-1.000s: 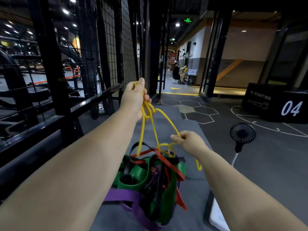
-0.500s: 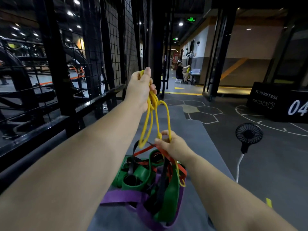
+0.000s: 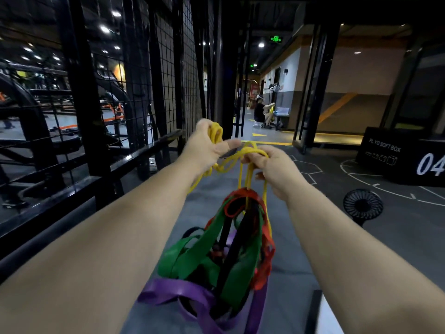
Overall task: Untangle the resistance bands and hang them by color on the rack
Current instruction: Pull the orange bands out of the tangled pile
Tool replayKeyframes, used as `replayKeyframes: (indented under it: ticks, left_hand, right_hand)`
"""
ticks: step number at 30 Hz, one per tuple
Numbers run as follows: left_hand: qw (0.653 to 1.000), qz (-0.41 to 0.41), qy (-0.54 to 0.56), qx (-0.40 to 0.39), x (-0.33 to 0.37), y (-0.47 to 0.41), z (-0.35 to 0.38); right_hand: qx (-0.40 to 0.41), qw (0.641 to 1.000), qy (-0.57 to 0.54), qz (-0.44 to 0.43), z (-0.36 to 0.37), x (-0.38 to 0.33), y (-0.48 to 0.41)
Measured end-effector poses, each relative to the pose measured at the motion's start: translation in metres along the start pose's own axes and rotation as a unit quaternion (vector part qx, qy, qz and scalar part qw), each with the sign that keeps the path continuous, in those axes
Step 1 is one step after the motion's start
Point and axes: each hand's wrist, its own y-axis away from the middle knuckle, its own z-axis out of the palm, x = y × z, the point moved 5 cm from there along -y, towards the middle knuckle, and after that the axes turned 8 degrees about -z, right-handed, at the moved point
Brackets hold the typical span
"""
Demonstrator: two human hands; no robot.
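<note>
A thin yellow band (image 3: 228, 162) runs between both my hands. My left hand (image 3: 207, 145) grips a bunch of its loops up high, thumb pointing right. My right hand (image 3: 272, 165) grips other yellow strands just to the right, at about the same height. From those strands hangs a tangle of bands: red (image 3: 240, 196) at the top, green (image 3: 236, 263) and black (image 3: 231, 259) in the middle, purple (image 3: 178, 290) at the bottom. The tangle hangs above the grey floor mat (image 3: 192, 213). The black metal rack (image 3: 134, 160) with a wire grid stands to my left.
A small black fan (image 3: 362, 206) stands on the floor at right, with a black plyo soft box (image 3: 404, 155) marked 04 behind it. A person sits far down the corridor (image 3: 261, 112). Gym machines fill the area behind the rack.
My right hand rose from down at the tangle to level with my left hand, pulling yellow strands up. The whole tangle lifted with it.
</note>
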Motion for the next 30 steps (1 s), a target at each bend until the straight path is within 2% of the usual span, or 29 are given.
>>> replayKeyframes:
  ticks: [4,8,11,14,17,21,26,30]
  left_hand:
    - [0.994,-0.006,-0.016,-0.109,-0.012,0.012,0.028]
    - [0.985,-0.039,0.034,-0.164,-0.036,0.021,0.047]
    - [0.973,-0.066,0.006,-0.22,-0.052,0.027,0.058]
    - [0.968,-0.107,-0.008,-0.229,-0.07,0.026,0.061]
    - [0.966,-0.115,-0.013,-0.233,-0.076,0.025,0.063]
    - [0.955,-0.136,0.032,-0.261,-0.081,0.028,0.069]
    - [0.942,-0.153,0.07,-0.292,-0.086,0.04,0.085]
    - [0.942,-0.162,0.11,-0.274,-0.088,0.05,0.094]
  right_hand:
    - [-0.012,1.0,-0.006,0.006,0.007,-0.003,-0.005]
    - [-0.042,0.998,0.011,0.042,0.015,0.013,0.008]
    - [-0.056,0.995,0.004,0.081,0.017,0.029,0.015]
    - [-0.047,0.994,0.006,0.102,0.016,0.039,0.019]
    - [-0.062,0.993,-0.007,0.097,0.016,0.037,0.023]
    - [-0.056,0.993,-0.018,0.1,0.014,0.035,0.025]
    - [-0.043,0.994,0.044,0.092,0.011,0.03,0.024]
    - [-0.035,0.995,0.041,0.09,0.008,0.027,0.026]
